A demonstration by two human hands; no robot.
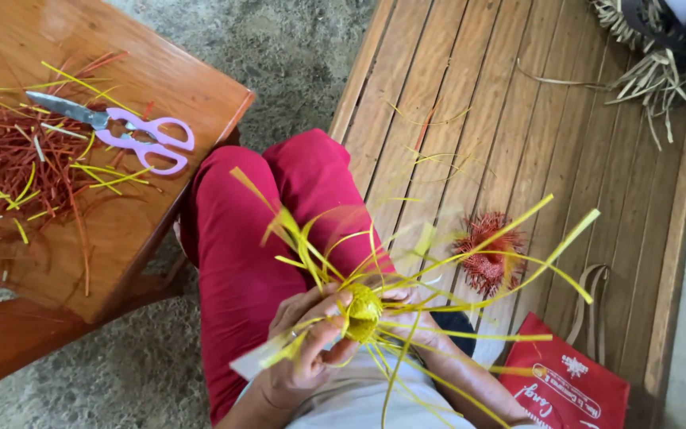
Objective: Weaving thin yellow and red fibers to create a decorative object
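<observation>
A small round yellow woven ball [363,314] with many long yellow strips [510,230] fanning out sits over my lap. My left hand [305,338] grips its left side, thumb and fingers pinching strips against it. From the right, my right hand [418,318] holds the ball; it is mostly hidden behind the strips. My legs in red trousers [240,238] are below.
A wooden table [129,238] at left carries scissors with lilac handles [125,131] and cut red and yellow strips [25,167]. On the slatted wooden bench [518,103] lie a spiky red woven piece [486,254], a red bag [569,385] and dried straw material [660,71].
</observation>
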